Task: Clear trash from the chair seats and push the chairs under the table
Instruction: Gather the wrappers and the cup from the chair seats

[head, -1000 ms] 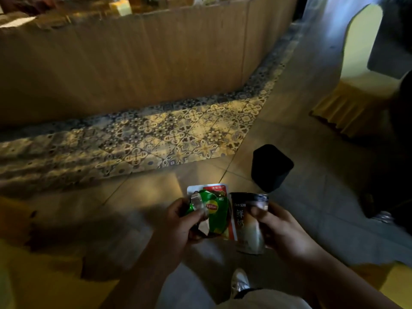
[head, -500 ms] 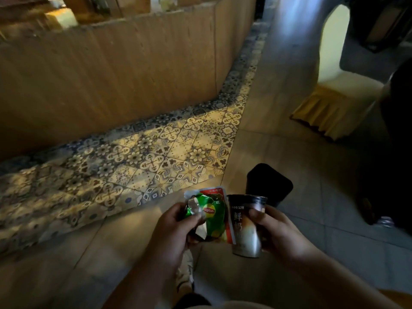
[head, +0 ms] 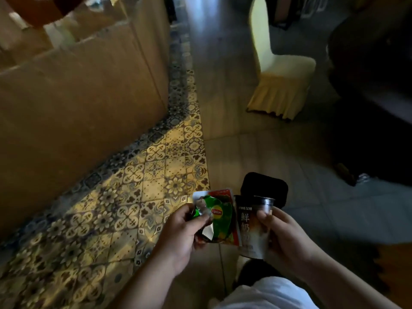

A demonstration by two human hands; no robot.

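Green foil shows in your left hand (head: pixel 178 233): you pinch a crumpled Lipton wrapper (head: pixel 217 216) between thumb and fingers, with a red-edged packet (head: pixel 230 230) flat behind it. Your right hand (head: pixel 283 237) curls round one clear plastic cup (head: pixel 254 226) printed with characters, thumb on its front wall, so it stays upright and any dregs stay in. Both hands carry the trash close together at waist height, likely so it can go in as one load. That makes two wrappers and one cup, three pieces in all. Just beyond the cup stands one black bin (head: pixel 265 186) on the tiled floor (head: pixel 256 121), its mouth tilted toward you; I judge it the drop point. Farther off, one chair (head: pixel 281 72) in a yellow cover stands beside a dark bench (head: pixel 374 52), not yet pushed under; its seat looks bare.
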